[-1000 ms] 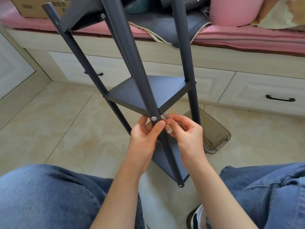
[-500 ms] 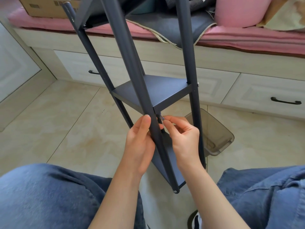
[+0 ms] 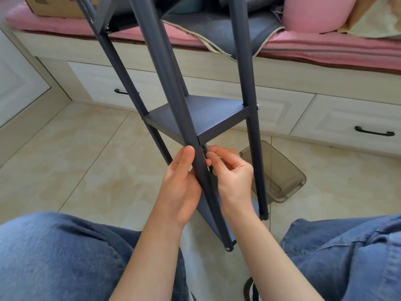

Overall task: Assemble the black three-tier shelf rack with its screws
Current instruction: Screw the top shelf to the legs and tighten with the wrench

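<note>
The black shelf rack stands tilted between my knees, with three round legs and triangular shelves. The nearest leg runs down the middle of the view. My left hand lies against that leg's left side just below the middle shelf, fingers fairly straight along it. On the leg's right side my right hand pinches a small thin metal tool right under the shelf corner. A screw head shows on the right leg at the middle shelf. The lowest shelf is mostly hidden behind my hands.
A smoky translucent plastic box lies on the tiled floor behind the rack. White drawers with black handles run under a pink-cushioned bench. A cardboard box sits on the bench at the left. My jeans-clad knees frame the bottom.
The rack has turned and swung more upright, so the screw on the near leg no longer faces me. My left fingers slid up the leg; my right hand kept its pinch by the shelf corner.
</note>
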A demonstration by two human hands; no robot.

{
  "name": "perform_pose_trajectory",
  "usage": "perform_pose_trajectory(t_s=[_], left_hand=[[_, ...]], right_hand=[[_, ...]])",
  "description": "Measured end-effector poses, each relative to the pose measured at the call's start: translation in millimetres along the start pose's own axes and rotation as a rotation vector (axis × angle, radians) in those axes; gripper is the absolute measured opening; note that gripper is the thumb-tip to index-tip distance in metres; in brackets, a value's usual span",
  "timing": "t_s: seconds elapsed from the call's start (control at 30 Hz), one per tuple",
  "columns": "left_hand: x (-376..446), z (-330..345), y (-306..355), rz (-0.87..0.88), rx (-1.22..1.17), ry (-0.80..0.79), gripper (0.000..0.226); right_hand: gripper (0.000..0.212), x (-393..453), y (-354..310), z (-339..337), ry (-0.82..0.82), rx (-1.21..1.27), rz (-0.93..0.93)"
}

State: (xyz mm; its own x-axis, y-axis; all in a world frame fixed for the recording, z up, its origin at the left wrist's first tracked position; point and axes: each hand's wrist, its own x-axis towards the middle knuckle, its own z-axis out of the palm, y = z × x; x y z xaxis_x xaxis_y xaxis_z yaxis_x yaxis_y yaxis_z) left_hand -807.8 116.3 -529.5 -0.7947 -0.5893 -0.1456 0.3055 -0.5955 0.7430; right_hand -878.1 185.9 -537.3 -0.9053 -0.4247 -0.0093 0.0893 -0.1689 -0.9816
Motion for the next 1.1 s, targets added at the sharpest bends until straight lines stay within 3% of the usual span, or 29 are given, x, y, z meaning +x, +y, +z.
perform_pose_trajectory(t_s=[0.33, 0.53, 0.63, 0.77, 1.0, 1.1], left_hand=[[2.4, -0.5, 1.5, 0.000, 0.007, 0.017, 0.055], [1.7, -2.3, 0.3, -0.001, 0.030, -0.002, 0.042], [2.0, -2.7, 1.1, -0.001, 0.045, 0.001, 0.048], [3.1, -5.0, 2.2, 0.011, 0.071, 0.001, 0.057], [4.9, -8.8, 4.2, 0.032, 0.074, -0.007, 0.045], [4.2, -10.9, 3.6, 0.012, 0.078, 0.004, 0.051]], right_hand=[[0.023, 4.4, -6.0, -0.8, -0.032, -0.052, -0.036], [0.021, 8.9, -8.9, -5.1, -0.040, -0.161, -0.061], [0.020, 9.2, -8.1, -3.8, -0.050, -0.178, -0.057], [0.019, 16.1, -8.7, -2.9, -0.116, -0.156, -0.042], [0.015, 30.4, -4.7, -1.8, -0.270, -0.116, 0.006], [0.013, 33.6, -1.8, -0.4, -0.281, -0.112, 0.019]])
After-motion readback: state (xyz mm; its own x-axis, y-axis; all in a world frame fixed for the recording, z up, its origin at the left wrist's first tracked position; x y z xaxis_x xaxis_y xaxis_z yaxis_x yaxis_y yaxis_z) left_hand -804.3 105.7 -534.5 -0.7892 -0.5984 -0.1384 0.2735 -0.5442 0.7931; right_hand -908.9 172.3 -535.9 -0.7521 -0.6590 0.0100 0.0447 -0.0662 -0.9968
